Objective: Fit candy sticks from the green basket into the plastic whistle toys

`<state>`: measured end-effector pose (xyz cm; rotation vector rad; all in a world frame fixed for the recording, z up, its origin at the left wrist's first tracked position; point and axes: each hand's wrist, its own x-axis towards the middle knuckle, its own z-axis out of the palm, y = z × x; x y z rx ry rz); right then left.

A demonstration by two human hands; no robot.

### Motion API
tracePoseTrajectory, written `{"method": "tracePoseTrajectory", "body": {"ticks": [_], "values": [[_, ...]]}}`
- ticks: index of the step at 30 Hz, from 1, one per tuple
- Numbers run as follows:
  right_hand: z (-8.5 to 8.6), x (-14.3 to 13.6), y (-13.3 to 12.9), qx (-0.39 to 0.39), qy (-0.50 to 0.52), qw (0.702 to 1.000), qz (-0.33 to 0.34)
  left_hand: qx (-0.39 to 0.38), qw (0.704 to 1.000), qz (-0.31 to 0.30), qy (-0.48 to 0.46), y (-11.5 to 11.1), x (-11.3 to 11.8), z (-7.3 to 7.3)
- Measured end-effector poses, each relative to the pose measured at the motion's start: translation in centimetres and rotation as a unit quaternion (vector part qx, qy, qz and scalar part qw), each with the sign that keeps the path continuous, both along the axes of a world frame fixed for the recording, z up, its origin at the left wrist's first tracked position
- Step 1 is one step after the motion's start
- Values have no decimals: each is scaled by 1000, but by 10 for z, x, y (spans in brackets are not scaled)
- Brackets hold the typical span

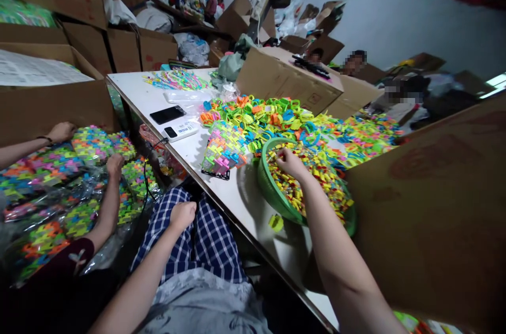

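One green basin (272, 195): on the table (193, 147), heaped with small yellow-and-red pieces (324, 178).
Right hand (292, 164): inside the basin, bunched at the pieces; cannot tell whether it grips any.
Left hand (183, 215): folded together over the lap (215, 234).
Plastic bands (272, 115): heaped behind the basin.
Cardboard box (435, 207): close on the basin's right.

The left grip (183, 215) forms a loose fist above the thighs (217, 239), the bare left forearm (144, 276) slanting inward; the right grip (291, 164) curls downward, its closure indistinct, the right forearm (332, 239) outstretched.
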<state>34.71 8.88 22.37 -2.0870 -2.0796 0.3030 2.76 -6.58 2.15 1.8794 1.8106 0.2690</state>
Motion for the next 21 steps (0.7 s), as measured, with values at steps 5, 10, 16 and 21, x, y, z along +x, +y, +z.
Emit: {"method": "tracePoseTrajectory", "body": {"ticks": [5,10,16,21], "values": [[5,5,-6,-50,-19,997,52,1,1000,-21,12,-3,3,4],[5,9,8,-89,-120,984,96,2,999,-39,23,-6,6,5],[-8,0,46,-45,-186,976,100,9,998,-47,38,-5,8,6],[-11,-2,59,-44,-194,973,119,10,998,-36,44,-6,5,5]]}}
